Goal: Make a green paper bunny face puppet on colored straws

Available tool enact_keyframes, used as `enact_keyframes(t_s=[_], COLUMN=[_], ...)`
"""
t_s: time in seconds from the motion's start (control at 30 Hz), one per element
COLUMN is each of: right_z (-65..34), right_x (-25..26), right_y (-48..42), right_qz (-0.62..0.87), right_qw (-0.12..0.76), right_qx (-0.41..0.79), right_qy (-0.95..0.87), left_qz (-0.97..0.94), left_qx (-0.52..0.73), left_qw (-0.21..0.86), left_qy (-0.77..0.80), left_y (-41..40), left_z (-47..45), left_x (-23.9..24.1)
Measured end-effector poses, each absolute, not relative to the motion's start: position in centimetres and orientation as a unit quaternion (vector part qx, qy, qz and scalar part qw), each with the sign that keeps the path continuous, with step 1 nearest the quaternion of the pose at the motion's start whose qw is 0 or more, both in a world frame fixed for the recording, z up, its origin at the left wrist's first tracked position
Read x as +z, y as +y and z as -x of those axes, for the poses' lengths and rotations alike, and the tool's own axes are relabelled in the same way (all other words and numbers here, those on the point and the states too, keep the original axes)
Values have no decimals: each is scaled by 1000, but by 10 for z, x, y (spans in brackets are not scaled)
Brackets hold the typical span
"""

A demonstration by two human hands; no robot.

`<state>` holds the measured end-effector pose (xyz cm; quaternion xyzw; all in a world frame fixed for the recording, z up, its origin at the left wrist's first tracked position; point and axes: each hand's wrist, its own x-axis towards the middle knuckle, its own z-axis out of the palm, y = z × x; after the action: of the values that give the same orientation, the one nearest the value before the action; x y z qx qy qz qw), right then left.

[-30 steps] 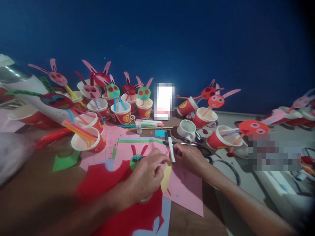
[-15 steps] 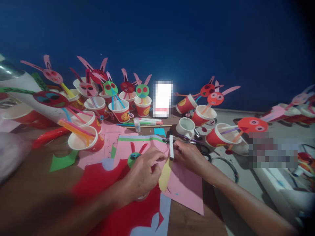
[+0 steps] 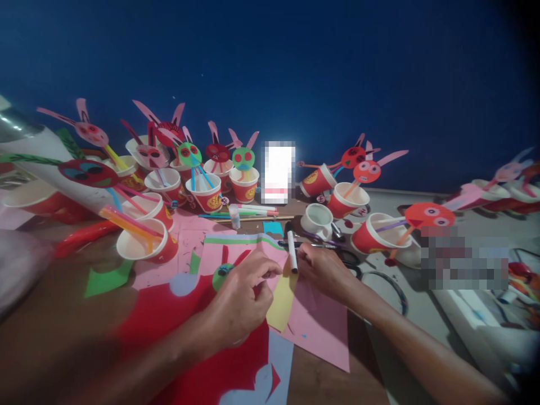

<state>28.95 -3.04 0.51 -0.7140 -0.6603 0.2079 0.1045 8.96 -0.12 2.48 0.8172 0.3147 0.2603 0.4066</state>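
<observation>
My left hand (image 3: pixel 244 295) is over the red paper (image 3: pixel 169 320), with its fingers curled inward. What it grips, if anything, is hidden; a small pale edge shows under its palm. Just behind it a green paper face (image 3: pixel 222 275) with red ears and dark drawn eyes is partly covered. In my right hand (image 3: pixel 323 270), the closed fingertips meet the side of a white marker (image 3: pixel 292 253) with black ends. Below the marker lies a yellow paper piece (image 3: pixel 280 306), on top of pink paper (image 3: pixel 320 332).
Red paper cups (image 3: pixel 164 239) with paper-faced straw figures ring the far side. A white mug (image 3: pixel 318 219), scissors (image 3: pixel 350 259), a small clear bottle (image 3: pixel 234 216) and coloured pens stand or lie near the middle. A green scrap (image 3: pixel 107 279) is at left.
The marker has tilted, its upper end leaning left and showing a black end. My left hand has shifted slightly left, and the red paper a little too. My right hand has hardly moved.
</observation>
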Motion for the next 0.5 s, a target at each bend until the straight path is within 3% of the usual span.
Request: enact_keyframes(t_s=[0.5], right_z=[-298], right_x=[0], right_y=[-29], right_qz=[703], right_qw=[166], right_qx=[277], right_qy=[-634], left_qz=[-800], left_qx=[243], left_qw=[425], left_qy=[346], left_y=[-2], left_z=[-72], left_x=[23])
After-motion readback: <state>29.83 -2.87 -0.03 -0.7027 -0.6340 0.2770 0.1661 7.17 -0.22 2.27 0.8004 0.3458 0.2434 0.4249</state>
